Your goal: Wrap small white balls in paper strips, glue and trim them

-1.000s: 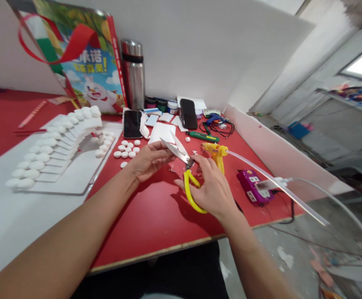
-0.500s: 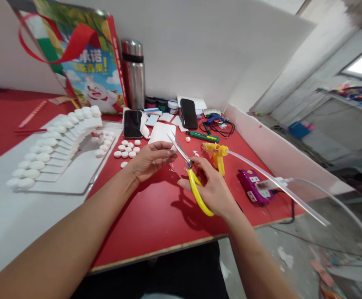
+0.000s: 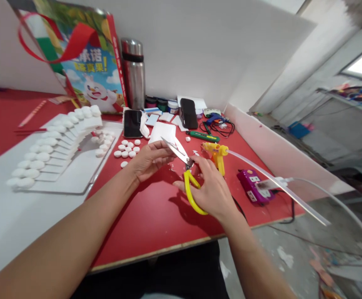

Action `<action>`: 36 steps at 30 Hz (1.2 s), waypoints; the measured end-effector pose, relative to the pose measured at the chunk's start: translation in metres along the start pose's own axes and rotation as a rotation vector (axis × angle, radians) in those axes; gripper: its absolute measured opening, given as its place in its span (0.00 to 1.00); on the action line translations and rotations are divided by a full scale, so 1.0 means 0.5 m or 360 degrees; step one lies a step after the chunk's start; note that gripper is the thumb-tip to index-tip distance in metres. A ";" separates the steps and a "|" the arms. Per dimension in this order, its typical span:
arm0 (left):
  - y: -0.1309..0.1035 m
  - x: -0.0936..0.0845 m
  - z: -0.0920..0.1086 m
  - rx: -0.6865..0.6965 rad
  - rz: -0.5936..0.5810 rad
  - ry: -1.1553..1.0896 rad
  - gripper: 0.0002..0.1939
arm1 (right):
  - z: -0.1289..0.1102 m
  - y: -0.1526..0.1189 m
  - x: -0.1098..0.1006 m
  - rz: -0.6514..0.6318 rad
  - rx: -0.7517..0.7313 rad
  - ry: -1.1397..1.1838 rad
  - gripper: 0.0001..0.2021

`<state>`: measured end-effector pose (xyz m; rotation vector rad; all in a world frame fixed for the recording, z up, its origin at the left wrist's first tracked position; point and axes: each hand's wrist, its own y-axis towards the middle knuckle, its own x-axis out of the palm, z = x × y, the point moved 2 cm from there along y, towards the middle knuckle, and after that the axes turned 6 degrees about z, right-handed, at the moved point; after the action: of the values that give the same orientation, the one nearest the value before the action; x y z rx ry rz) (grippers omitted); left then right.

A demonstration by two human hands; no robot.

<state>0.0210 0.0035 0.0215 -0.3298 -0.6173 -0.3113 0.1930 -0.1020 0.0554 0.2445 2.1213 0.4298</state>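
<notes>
My right hand point(image 3: 210, 182) is wrapped round the yellow handles of a pair of scissors point(image 3: 193, 195). The blades point up and left, somewhat parted, beside the fingertips of my left hand point(image 3: 152, 160). My left fingers are pinched together; whatever they hold is covered by fingers and blades. Just left of that hand lie several round white pieces point(image 3: 125, 154) on the red table point(image 3: 149, 224). Behind the blades is a white sheet point(image 3: 162, 132). A yellow glue gun point(image 3: 215, 153), a long clear stick in its back end, lies right of my right hand.
At left, a curved stepped white model point(image 3: 56, 155) edged with white rounds sits on a white board point(image 3: 21, 224). A steel flask point(image 3: 134, 74), printed bag point(image 3: 93, 70), phones point(image 3: 132, 124) and a green-handled tool point(image 3: 203, 136) lie behind. A purple power box point(image 3: 254, 187) is at right.
The scissors have tilted further left, their blades now across my left fingertips and more parted. My right hand has shifted slightly left; my left hand has hardly moved.
</notes>
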 end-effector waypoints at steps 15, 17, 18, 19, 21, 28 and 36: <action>0.000 -0.002 0.000 -0.0011 -0.0041 0.0010 0.11 | 0.004 0.000 0.002 -0.0007 0.0025 -0.0034 0.27; 0.001 -0.002 0.000 -0.0015 -0.0028 -0.0011 0.12 | 0.006 0.001 0.003 -0.0009 0.0003 -0.0042 0.26; 0.001 -0.002 0.000 -0.0017 -0.0022 -0.0023 0.12 | 0.006 0.001 0.003 -0.0014 -0.0006 -0.0041 0.26; 0.001 -0.002 0.000 -0.0022 -0.0019 -0.0032 0.12 | 0.006 0.001 0.003 -0.0017 -0.0009 -0.0036 0.26; 0.001 -0.002 0.000 -0.0026 -0.0017 -0.0045 0.13 | 0.005 0.001 0.002 -0.0022 0.0005 -0.0015 0.26; -0.001 -0.001 0.002 -0.0027 -0.0015 -0.0035 0.13 | 0.003 0.000 0.000 -0.0038 0.0068 0.0099 0.26; 0.002 -0.006 0.000 -0.0042 -0.0044 -0.0053 0.13 | 0.002 0.001 0.000 -0.0040 0.0057 0.0124 0.21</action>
<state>0.0190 0.0049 0.0195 -0.3528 -0.6512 -0.3412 0.1936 -0.1013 0.0552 0.2248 2.2076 0.3930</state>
